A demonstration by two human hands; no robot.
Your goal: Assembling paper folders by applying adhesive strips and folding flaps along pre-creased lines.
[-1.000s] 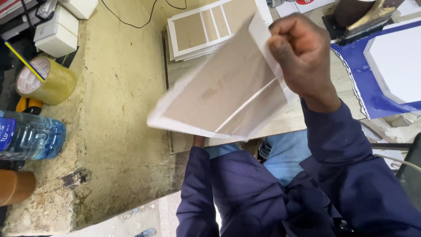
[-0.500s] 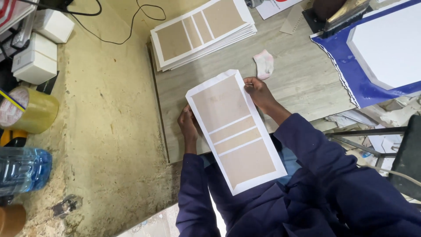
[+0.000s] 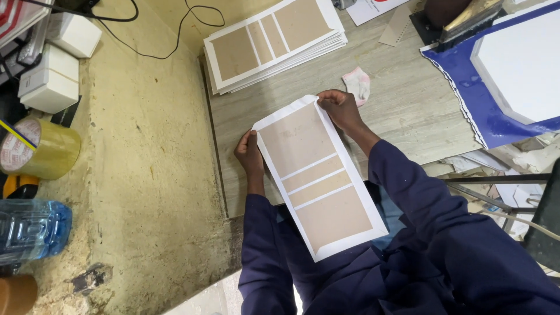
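Observation:
A long white sheet with brown rectangular panels (image 3: 315, 175) lies flat between the grey wooden board (image 3: 408, 111) and my lap. My left hand (image 3: 249, 154) pinches the sheet's left edge near the top. My right hand (image 3: 341, 108) holds its top right corner. A stack of like panelled sheets (image 3: 271, 44) rests on the board beyond my hands. A small pink and white sock (image 3: 357, 83) lies just right of my right hand.
A roll of yellowish tape (image 3: 38, 149), a blue-tinted water bottle (image 3: 32, 227) and white boxes (image 3: 52, 84) sit on the rough worktop at left. A blue and white sheet (image 3: 501, 76) lies at the right. A black cable (image 3: 151, 41) runs along the back.
The sheet, first held up and tilted in my right hand, has been laid flat in front of me. Both hands now hold its upper end.

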